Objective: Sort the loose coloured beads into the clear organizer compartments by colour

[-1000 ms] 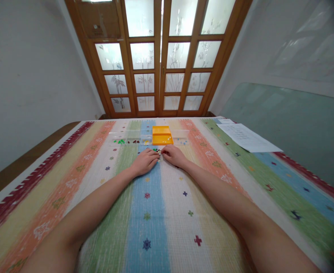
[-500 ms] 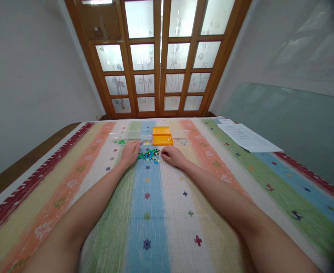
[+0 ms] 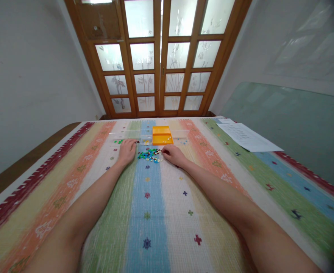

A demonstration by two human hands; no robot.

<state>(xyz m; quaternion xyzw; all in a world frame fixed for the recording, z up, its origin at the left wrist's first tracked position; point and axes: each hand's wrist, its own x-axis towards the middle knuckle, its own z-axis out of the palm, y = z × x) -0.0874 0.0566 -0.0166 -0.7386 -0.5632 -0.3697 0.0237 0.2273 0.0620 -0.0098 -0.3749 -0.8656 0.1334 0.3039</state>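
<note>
A small pile of mixed pieces [image 3: 149, 154], blue, green, white and dark, lies on the striped tablecloth between my hands. My left hand [image 3: 127, 151] is up and left of the pile, over the near edge of a clear compartment tray [image 3: 131, 134]. Its fingers are closed, and a tiny dark red piece [image 3: 138, 141] shows at the tips. Green pieces [image 3: 118, 141] lie in the tray left of this hand, yellow ones [image 3: 146, 142] to its right. My right hand [image 3: 172, 155] rests at the pile's right edge, fingers curled together; what they pinch, if anything, is too small to see.
An open yellow box [image 3: 161, 129] with a few small pale pieces stands behind the pile. Light blue pieces [image 3: 182, 141] lie in the clear tray's right side. Printed paper sheets [image 3: 248, 137] lie at the far right. A wood-framed glass door [image 3: 161, 57] stands beyond the table.
My left hand has shifted slightly left and away from me, with the dark red piece still at its fingertips. My right hand has hardly moved.
</note>
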